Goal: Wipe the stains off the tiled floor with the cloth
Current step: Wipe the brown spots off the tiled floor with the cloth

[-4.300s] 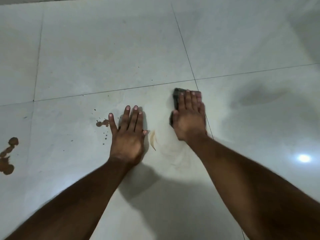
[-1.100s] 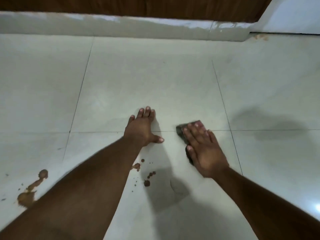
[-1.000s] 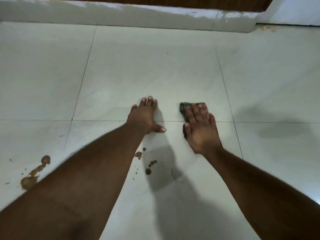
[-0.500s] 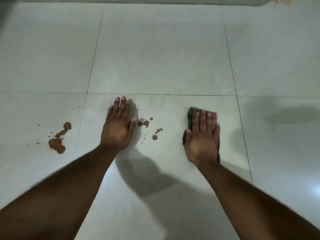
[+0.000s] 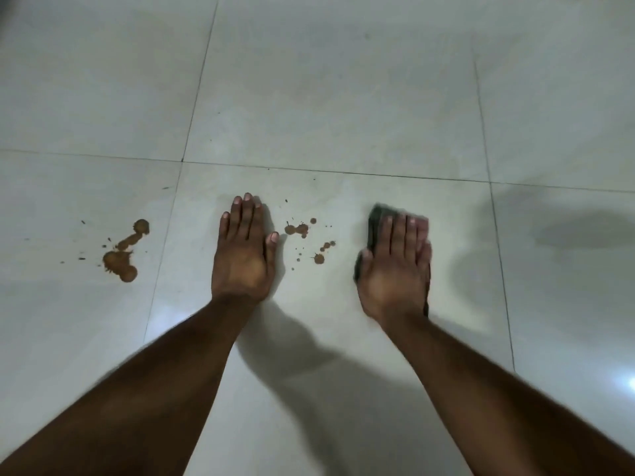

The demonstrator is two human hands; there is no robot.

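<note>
My right hand lies flat on a dark green cloth, pressing it onto the pale tiled floor; only the cloth's left and far edges show past my fingers. My left hand rests palm down on the floor, fingers together, holding nothing. Between the two hands lies a scatter of small brown stain drops, a short way left of the cloth. A larger brown stain with two blobs and a streak sits on the neighbouring tile, left of my left hand.
Dark grout lines cross the floor beyond my fingertips and run down both sides. A light reflection glares at the right edge. My arms' shadows fall on the tile between and behind the hands.
The view has dropped and swung, so the skirting and door at the top are gone. My left hand moved back to the left of the small drops, and my right hand slid the cloth nearer.
</note>
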